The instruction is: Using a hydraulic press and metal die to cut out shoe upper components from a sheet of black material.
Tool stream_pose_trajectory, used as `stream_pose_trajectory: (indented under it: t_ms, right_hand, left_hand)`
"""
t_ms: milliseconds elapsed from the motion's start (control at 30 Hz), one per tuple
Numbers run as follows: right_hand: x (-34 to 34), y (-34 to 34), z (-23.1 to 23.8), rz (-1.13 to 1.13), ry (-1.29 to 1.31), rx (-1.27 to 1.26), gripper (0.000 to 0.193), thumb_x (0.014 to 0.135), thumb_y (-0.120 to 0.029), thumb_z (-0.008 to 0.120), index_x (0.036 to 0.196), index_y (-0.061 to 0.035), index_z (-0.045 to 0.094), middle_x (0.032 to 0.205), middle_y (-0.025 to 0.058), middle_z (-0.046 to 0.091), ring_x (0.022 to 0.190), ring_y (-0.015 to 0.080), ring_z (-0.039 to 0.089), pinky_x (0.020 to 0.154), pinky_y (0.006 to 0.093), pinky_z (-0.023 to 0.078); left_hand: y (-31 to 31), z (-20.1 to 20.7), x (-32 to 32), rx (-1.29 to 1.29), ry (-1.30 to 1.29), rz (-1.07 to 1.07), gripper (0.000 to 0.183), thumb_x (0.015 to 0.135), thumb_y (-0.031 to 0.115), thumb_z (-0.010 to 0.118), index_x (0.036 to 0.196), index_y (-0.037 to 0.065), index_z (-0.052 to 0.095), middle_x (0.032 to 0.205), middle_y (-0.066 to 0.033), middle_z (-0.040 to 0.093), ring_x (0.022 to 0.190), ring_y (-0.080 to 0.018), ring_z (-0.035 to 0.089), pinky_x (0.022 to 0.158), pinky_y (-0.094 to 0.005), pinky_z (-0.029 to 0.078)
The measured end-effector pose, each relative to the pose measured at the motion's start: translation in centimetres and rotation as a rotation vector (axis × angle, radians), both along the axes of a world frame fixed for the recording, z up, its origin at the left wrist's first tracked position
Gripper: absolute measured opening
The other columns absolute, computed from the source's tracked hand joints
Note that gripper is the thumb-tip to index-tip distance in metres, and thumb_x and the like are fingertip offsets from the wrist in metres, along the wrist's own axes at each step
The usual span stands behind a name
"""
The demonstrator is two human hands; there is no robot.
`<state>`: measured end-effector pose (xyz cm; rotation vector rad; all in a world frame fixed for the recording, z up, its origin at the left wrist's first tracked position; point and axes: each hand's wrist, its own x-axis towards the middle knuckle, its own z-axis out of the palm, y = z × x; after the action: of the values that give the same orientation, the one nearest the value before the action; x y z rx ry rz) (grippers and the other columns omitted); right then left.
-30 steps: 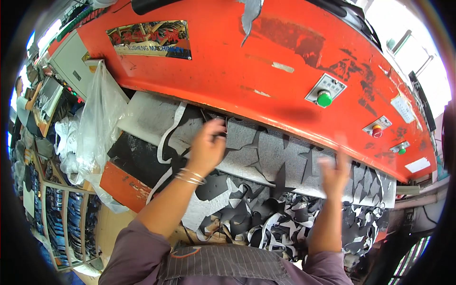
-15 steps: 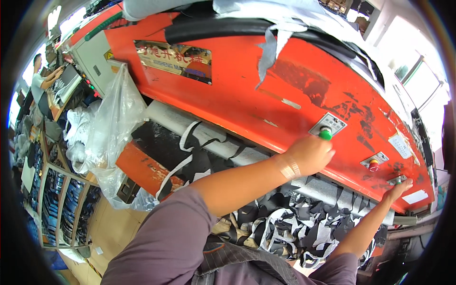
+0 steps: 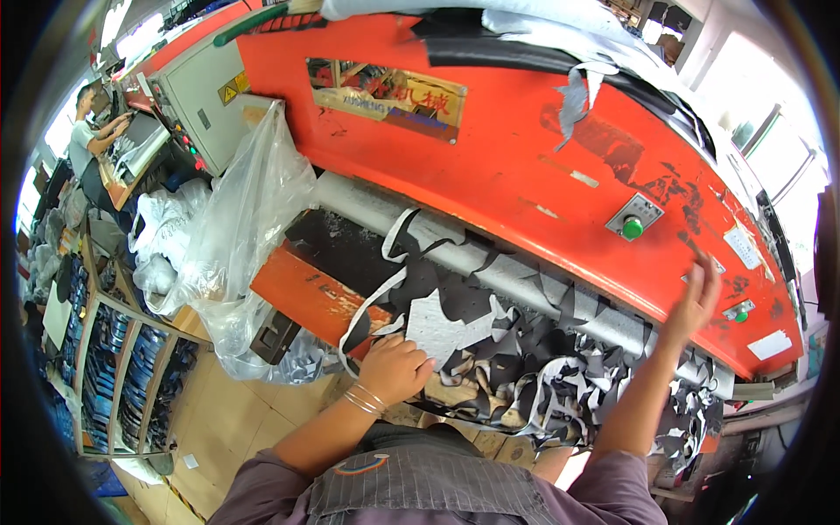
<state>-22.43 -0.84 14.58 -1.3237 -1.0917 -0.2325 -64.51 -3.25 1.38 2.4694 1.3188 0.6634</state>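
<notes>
My left hand (image 3: 396, 372) is closed at the near edge of a black-and-white scrap sheet (image 3: 437, 322) with cut-out shapes; its fingertips are partly hidden. A narrow strip of the same material (image 3: 376, 297) loops up beside that hand. My right hand (image 3: 696, 296), slightly blurred, has its fingers apart and holds nothing. It hovers before the orange-red machine panel (image 3: 525, 149), covering most of a control plate there. A green push button (image 3: 632, 228) sits left of it, and another green button (image 3: 741, 315) lies to its lower right; the hand touches neither.
Tangled scraps (image 3: 560, 385) hang below the grey roller (image 3: 367, 208). Clear plastic bags (image 3: 241, 219) stand left, near an orange block (image 3: 306, 293). Shelving with dark blue flat pieces (image 3: 131, 367) is lower left. Another person (image 3: 83, 144) works at a table behind.
My left hand has left the upper green button and come down to the scraps. My right hand has lifted off the lower green button and moved left. The view has shifted.
</notes>
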Motion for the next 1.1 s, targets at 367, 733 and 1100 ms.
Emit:
stream_pose_trajectory:
  t_ms: [367, 733, 1100]
  right_hand:
    - [-16.7, 11.7, -3.6, 0.495, -0.298, -0.667, 0.048, 0.081, -0.028, 0.074, 0.118, -0.0027, 0.057, 0.114, 0.0159, 0.061, 0.107, 0.0299, 0.058, 0.086, 0.0384, 0.047]
    - [-25.2, 28.1, -12.1, 0.14, -0.711, -1.088, 0.065, 0.065, -0.041, 0.079, 0.113, -0.0039, 0.056, 0.135, 0.0253, 0.042, 0.126, 0.0424, 0.038, 0.098, 0.0458, 0.042]
    - [-22.9, 16.9, -13.0, 0.644, 0.38, -0.958, 0.054, 0.067, -0.03, 0.072, 0.112, -0.0009, 0.064, 0.125, 0.0115, 0.042, 0.121, 0.0263, 0.039, 0.103, 0.0361, 0.032]
  left_hand:
    - [6.3, 1.1, -4.1, -0.392, 0.013, -0.282, 0.031, 0.082, 0.034, 0.062, 0.064, 0.009, 0.065, 0.067, -0.0067, 0.058, 0.071, -0.0271, 0.058, 0.069, -0.0391, 0.048]
    - [26.0, -4.9, -0.6, 0.076, 0.025, -0.044, 0.021, 0.08, 0.023, 0.063, 0.089, 0.006, 0.057, 0.082, -0.0091, 0.059, 0.083, -0.0265, 0.059, 0.069, -0.0389, 0.05]
    - [23.7, -5.2, -6.2, -0.576, -0.113, -0.324, 0.032, 0.085, 0.032, 0.062, 0.083, 0.0, 0.06, 0.082, -0.012, 0.06, 0.084, -0.0322, 0.061, 0.075, -0.0404, 0.051]
